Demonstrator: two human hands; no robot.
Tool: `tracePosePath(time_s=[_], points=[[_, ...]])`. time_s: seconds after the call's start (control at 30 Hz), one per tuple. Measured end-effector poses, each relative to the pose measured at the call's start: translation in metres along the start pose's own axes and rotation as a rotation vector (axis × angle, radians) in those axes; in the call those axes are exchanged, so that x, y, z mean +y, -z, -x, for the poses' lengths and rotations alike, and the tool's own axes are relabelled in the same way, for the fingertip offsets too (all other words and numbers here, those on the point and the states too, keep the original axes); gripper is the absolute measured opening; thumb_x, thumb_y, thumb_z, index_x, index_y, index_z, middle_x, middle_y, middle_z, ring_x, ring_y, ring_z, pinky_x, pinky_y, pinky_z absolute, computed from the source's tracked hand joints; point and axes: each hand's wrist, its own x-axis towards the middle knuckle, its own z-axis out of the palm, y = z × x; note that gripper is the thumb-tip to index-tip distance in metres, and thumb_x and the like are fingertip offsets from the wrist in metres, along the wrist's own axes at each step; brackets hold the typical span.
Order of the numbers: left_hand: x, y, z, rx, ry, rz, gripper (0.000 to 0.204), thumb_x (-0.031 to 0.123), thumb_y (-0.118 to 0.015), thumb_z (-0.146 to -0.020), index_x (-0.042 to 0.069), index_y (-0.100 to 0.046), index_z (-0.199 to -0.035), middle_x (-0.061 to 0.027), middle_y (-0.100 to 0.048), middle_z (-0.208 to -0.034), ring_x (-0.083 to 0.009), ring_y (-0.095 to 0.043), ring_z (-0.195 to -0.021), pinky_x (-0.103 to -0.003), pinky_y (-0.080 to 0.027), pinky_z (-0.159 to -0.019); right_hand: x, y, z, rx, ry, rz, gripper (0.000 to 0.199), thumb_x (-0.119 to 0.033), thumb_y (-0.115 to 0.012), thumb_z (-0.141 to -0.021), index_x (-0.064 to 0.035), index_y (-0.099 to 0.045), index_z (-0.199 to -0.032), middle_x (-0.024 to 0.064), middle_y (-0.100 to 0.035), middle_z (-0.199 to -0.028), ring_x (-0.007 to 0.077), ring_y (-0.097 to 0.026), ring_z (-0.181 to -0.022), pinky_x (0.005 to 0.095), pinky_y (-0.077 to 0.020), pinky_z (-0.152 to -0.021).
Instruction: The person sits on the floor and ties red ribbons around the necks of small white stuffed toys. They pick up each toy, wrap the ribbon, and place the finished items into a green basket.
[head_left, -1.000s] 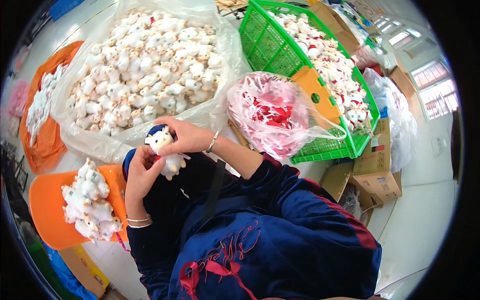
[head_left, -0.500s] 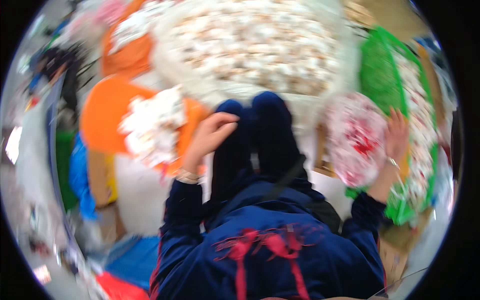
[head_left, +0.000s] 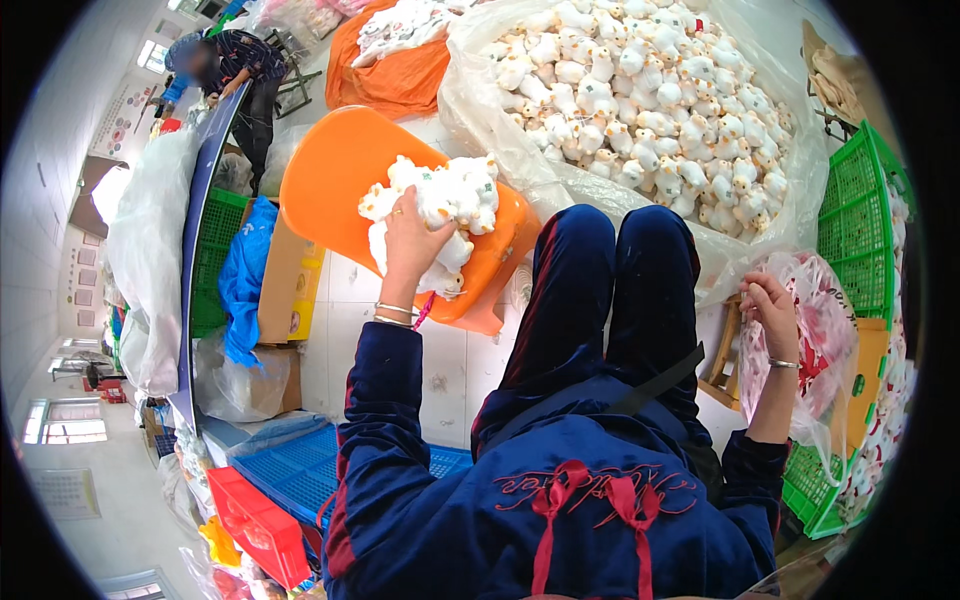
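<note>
On an orange plastic chair (head_left: 325,170) to my left lies a pile of small white plush toys (head_left: 470,195) with orange details. My left hand (head_left: 412,240) reaches into the pile, its thumb and fingers closed around one toy at the near side. Over to the right, my right hand (head_left: 772,312) is held above a clear plastic bag (head_left: 825,300) of pink and red pieces. Its fingers are curled and pinched together; what lies between them, if anything, is too small to make out.
Ahead is a big clear sack (head_left: 480,110) full of white plush toys (head_left: 640,100). Green crates (head_left: 860,220) stand at the right; a cardboard box (head_left: 285,280) and blue crate (head_left: 290,465) are left. Beyond a long table (head_left: 205,190), a person (head_left: 255,75) leans over.
The view has swung left. My left hand has gone from beside my knee to the toy pile and closed on a toy. My right hand's outstretched fingers have curled in above the bag.
</note>
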Motion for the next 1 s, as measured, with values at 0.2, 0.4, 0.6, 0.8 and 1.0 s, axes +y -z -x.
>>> tracePosePath(time_s=[0.2,0.4,0.6,0.8,1.0], points=[[-0.001,-0.018,0.001,0.113,0.124,-0.044,0.083,0.031,-0.085,-0.076,-0.001,-0.049,-0.144,-0.0234,-0.06,-0.138,-0.0395,-0.065,-0.115,-0.047,-0.051,-0.101,-0.008,-0.007,0.005,0.009,-0.024,0.02,0.031,-0.024,-0.066,-0.103,-0.0029,-0.066,-0.126,0.0037,-0.073,-0.106,0.0069,-0.065,-0.079,0.0204,-0.0492,-0.067],[0.017,0.019,0.01,0.297,-0.021,0.22,0.068,0.013,-0.082,-0.078,-0.003,-0.053,-0.137,-0.0198,-0.061,-0.126,-0.0332,-0.066,-0.112,-0.04,-0.054,-0.096,-0.008,-0.015,0.007,0.026,-0.019,0.101,0.027,-0.02,-0.066,-0.102,-0.0024,-0.067,-0.123,0.0033,-0.072,-0.104,0.0071,-0.065,-0.082,0.0211,-0.051,-0.068],[0.13,0.056,0.043,-0.029,-0.464,0.526,0.063,0.012,-0.087,-0.073,0.002,-0.056,-0.127,-0.019,-0.061,-0.118,-0.036,-0.062,-0.111,-0.04,-0.052,-0.093,-0.076,-0.116,0.025,-0.137,0.267,0.124,0.033,-0.008,-0.073,-0.094,-0.0024,-0.065,-0.126,0.0034,-0.069,-0.102,0.0093,-0.064,-0.083,0.0268,-0.0552,-0.076],[0.214,0.04,0.071,-0.302,-0.672,0.728,0.064,0.016,-0.092,-0.07,0.005,-0.06,-0.124,-0.0146,-0.06,-0.111,-0.0341,-0.064,-0.1,-0.041,-0.054,-0.087,-0.112,-0.173,0.024,-0.207,0.744,0.325,0.052,0.001,-0.076,-0.081,-0.0042,-0.062,-0.131,0.0137,-0.055,-0.129,0.018,-0.064,-0.089,0.0295,-0.055,-0.08],[0.232,0.01,0.075,-0.343,-0.672,0.775,0.071,0.022,-0.094,-0.071,0.006,-0.058,-0.13,-0.0137,-0.06,-0.13,-0.0337,-0.065,-0.109,-0.042,-0.054,-0.098,-0.074,-0.155,0.019,-0.259,0.428,0.074,0.037,0.007,-0.067,-0.087,-0.0011,-0.066,-0.123,0.007,-0.064,-0.12,0.0151,-0.064,-0.107,0.0287,-0.0524,-0.09]])
